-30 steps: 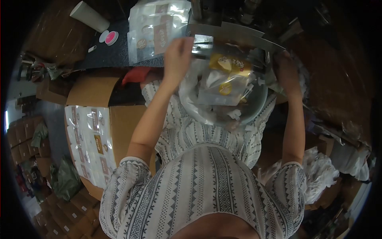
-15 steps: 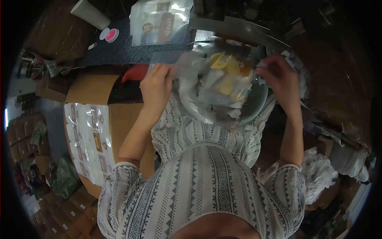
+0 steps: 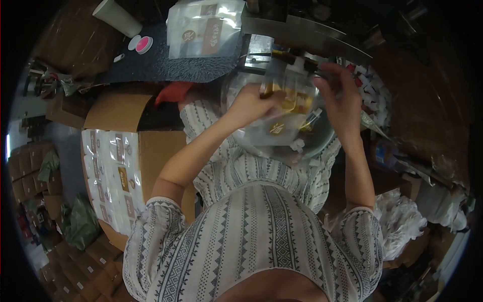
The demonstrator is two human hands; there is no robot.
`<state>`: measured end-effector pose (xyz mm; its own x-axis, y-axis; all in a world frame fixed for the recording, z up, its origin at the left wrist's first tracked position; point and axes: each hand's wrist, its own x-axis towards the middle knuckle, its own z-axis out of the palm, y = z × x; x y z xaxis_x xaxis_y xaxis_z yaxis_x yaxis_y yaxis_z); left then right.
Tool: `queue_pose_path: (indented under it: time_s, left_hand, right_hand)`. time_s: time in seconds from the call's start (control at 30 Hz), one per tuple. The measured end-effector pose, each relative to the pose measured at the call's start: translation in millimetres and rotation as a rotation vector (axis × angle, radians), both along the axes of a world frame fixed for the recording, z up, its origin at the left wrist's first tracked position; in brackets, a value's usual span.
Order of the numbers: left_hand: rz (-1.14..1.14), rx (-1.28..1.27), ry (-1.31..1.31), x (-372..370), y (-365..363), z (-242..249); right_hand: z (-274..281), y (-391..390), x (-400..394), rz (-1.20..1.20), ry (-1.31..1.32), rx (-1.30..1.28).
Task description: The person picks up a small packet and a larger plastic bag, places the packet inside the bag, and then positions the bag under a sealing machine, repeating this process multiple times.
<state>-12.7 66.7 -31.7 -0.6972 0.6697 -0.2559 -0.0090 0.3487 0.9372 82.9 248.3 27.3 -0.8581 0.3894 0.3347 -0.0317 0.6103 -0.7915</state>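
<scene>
My left hand (image 3: 255, 106) is closed on the left side of a clear plastic pouch (image 3: 276, 132) with gold print, blurred by motion. Just right of the pouch's upper part is my right hand (image 3: 343, 98), its thumb and fingers bent toward each other. Whether a small piece is pinched there, I cannot make out. Under the pouch, a pale round bowl (image 3: 322, 142) rests on my lap, with small white scraps (image 3: 298, 146) in it.
A printed clear packet (image 3: 204, 30) and an open pink-filled round tin (image 3: 144, 44) lie on the dark mat (image 3: 191, 69). A white cup (image 3: 116, 17) lies beyond. At left stands an open carton (image 3: 163, 166) full of white packets (image 3: 110, 176). Crumpled plastic (image 3: 400, 219) lies at right.
My left hand has moved right, over the bowl, onto the pouch. My right hand has shifted slightly left. The pouch with yellow print has changed position or been turned; blur hides which.
</scene>
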Motion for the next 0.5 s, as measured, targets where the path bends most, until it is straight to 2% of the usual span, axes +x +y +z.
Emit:
queue_pose_path:
  time_s: [0.03, 0.07, 0.1, 0.13, 0.2, 0.27, 0.33, 0.37, 0.43, 0.47, 0.5]
  left_hand:
    - [-0.001, 0.002, -0.001, -8, 9, 0]
    - [0.051, 0.102, -0.166, -16, 18, 1]
    - [0.104, 0.203, -0.332, -19, 24, 2]
    - [0.104, 0.204, -0.335, -18, 27, 3]
    - [0.174, 0.212, -0.442, -18, 32, 6]
    - [0.156, 0.202, -0.436, -19, 29, 5]
    - [0.073, 0.133, -0.35, -23, 24, -1]
    - [0.099, 0.154, -0.333, -25, 20, -2]
    - [-0.003, 0.063, -0.182, -34, 3, 1]
    - [-0.086, 0.096, -0.169, -44, -10, 10]
    - [-0.056, 0.099, -0.123, -59, -22, 13]
  right_hand:
    - [0, 6, 4, -0.045, -0.007, 0.013]
    - [-1, 12, 10, -0.046, -0.01, 0.014]
    - [-4, 17, 19, 0.018, -0.098, -0.113]
    - [-5, 18, 27, 0.083, -0.184, -0.238]
    - [2, 10, 45, 0.178, -0.603, -0.5]
    - [-30, -1, 53, 0.416, -0.788, -0.52]
    - [-107, -13, 57, 0.53, -0.474, 0.148]
    - [-136, -19, 55, 0.554, -0.461, 0.174]
    - [-189, -28, 50, 0.317, -0.301, 0.876]
    - [-224, -25, 51, 0.336, -0.274, 0.895]
    - [-262, -22, 53, 0.398, -0.45, 0.187]
